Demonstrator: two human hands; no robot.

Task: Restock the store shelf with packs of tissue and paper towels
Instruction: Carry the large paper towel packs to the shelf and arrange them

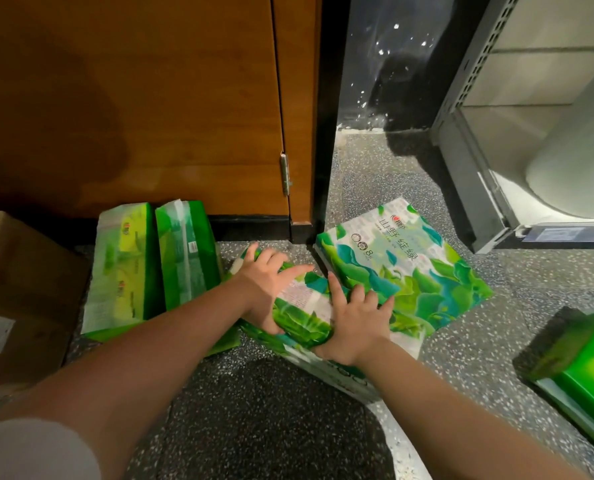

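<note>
In the head view, both hands grip one green tissue pack (299, 317) on the speckled floor (261, 420): the left hand (266, 284) wraps its far left edge with curled fingers, and the right hand (352, 325) lies on its near right corner, fingers spread, thumb tucked under the edge. A flat pack (410, 261) lies touching it to the right; two upright packs (150, 261) stand just left, against the wooden door (133, 98). A cardboard box (18, 292) closes the far left, another pack (586, 372) the right edge. Bare floor lies between the arms and toward the shelf base (479, 188).
</note>
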